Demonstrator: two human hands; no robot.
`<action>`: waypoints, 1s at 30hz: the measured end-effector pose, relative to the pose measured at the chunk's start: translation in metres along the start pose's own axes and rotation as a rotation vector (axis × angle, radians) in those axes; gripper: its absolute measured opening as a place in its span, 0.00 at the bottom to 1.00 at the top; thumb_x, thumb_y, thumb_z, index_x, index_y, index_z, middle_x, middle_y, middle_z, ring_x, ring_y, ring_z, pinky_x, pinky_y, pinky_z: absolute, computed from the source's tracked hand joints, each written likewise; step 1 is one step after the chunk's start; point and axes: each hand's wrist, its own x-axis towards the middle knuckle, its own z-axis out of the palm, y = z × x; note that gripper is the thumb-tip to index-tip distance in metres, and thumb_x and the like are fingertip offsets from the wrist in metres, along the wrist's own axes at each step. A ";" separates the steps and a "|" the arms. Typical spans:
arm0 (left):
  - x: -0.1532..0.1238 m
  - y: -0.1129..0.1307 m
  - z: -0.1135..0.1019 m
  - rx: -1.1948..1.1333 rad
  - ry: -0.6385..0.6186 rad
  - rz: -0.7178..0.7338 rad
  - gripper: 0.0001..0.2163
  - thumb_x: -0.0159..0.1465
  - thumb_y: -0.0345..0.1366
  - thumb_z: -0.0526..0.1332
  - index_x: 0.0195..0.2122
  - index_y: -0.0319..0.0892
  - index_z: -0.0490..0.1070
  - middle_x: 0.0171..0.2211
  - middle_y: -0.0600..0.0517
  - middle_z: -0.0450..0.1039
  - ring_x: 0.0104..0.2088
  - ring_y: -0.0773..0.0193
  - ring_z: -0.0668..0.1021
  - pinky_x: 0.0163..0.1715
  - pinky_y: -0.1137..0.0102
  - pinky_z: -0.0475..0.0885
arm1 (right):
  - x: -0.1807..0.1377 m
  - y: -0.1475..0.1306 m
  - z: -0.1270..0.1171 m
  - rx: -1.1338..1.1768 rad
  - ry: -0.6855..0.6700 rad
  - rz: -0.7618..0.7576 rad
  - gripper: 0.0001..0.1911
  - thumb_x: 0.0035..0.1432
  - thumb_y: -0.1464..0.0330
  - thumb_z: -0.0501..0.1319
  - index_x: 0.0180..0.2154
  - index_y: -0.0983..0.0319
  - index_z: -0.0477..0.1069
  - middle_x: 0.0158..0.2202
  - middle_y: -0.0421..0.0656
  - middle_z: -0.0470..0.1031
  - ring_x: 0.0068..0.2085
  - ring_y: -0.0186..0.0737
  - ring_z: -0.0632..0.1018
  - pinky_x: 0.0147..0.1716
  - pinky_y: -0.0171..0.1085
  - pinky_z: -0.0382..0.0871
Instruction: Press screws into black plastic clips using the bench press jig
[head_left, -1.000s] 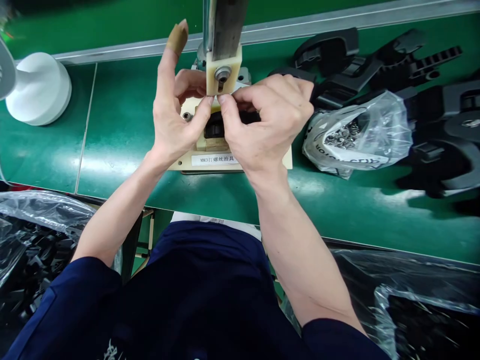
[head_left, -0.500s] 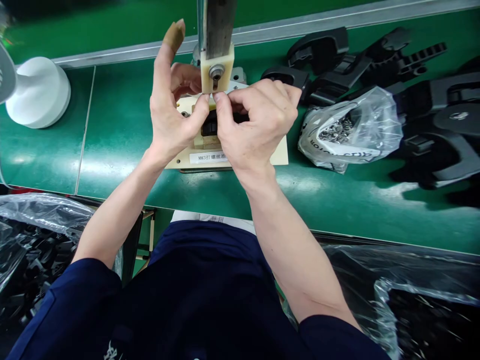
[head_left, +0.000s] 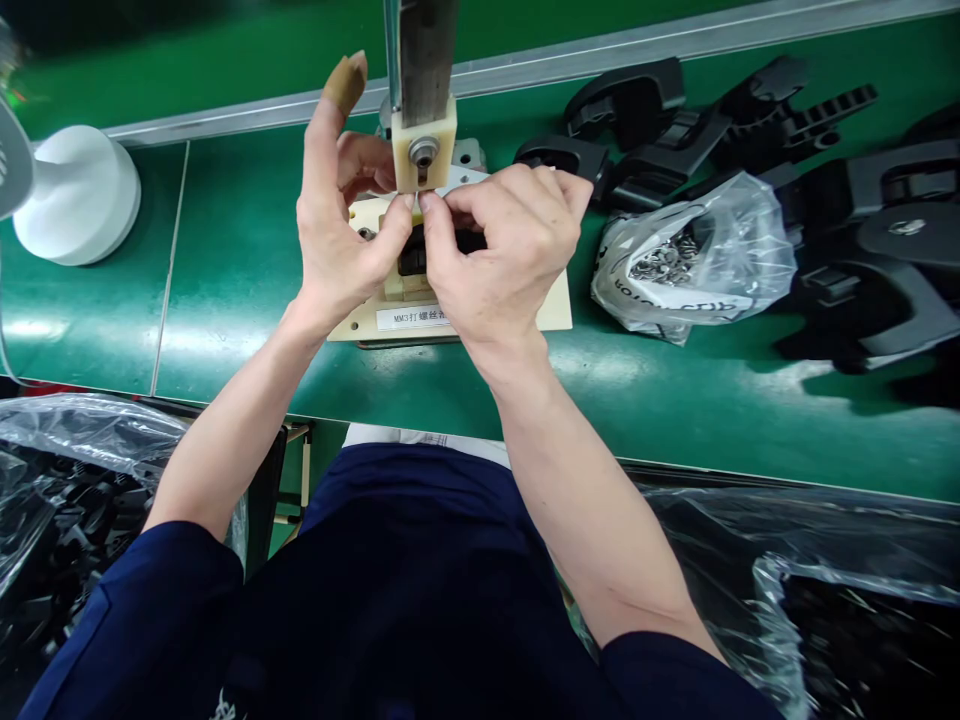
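Both of my hands meet just under the cream block at the lower end of an upright metal bar. My left hand has its thumb tip there and its other fingers curled behind the block; its index finger, wearing a tan finger cot, points up. My right hand is closed in a pinch, its thumb beside the left thumb. What the fingertips hold is hidden. Below them a black part sits in a cream fixture with a printed label, partly covered by my right hand.
An open plastic bag of small metal clips stands to the right. Several black plastic parts lie behind and beyond it. A white round base is at the left. Bags of black parts flank me below the green bench.
The whole view has shifted slightly. My hands keep nearly the same pose under the block, with the two thumb tips still close together.
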 end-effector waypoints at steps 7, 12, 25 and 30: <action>0.001 0.005 0.000 -0.011 0.026 0.050 0.36 0.59 0.62 0.56 0.63 0.57 0.44 0.61 0.47 0.59 0.36 0.64 0.76 0.35 0.68 0.75 | 0.004 -0.003 0.000 -0.026 0.027 0.022 0.14 0.63 0.59 0.58 0.28 0.60 0.69 0.31 0.44 0.71 0.40 0.47 0.73 0.52 0.53 0.58; 0.000 0.010 -0.001 -0.003 0.004 -0.046 0.37 0.59 0.54 0.61 0.64 0.55 0.43 0.59 0.44 0.63 0.38 0.62 0.77 0.38 0.66 0.75 | 0.000 -0.001 0.002 -0.023 0.039 -0.018 0.13 0.65 0.61 0.55 0.30 0.59 0.70 0.31 0.43 0.72 0.40 0.46 0.74 0.52 0.53 0.59; -0.006 0.046 0.010 -0.056 0.154 -0.204 0.26 0.59 0.34 0.59 0.59 0.43 0.58 0.31 0.51 0.75 0.33 0.59 0.81 0.37 0.65 0.77 | 0.136 -0.022 -0.176 -0.037 0.293 -0.425 0.02 0.57 0.68 0.62 0.33 0.58 0.74 0.30 0.41 0.78 0.31 0.41 0.77 0.32 0.40 0.70; -0.005 0.050 0.017 -0.059 0.207 -0.141 0.25 0.61 0.32 0.57 0.60 0.44 0.57 0.30 0.53 0.76 0.31 0.61 0.81 0.33 0.67 0.77 | 0.275 -0.121 -0.220 -0.011 0.456 -0.387 0.05 0.62 0.72 0.60 0.38 0.67 0.74 0.37 0.46 0.78 0.32 0.31 0.75 0.33 0.32 0.69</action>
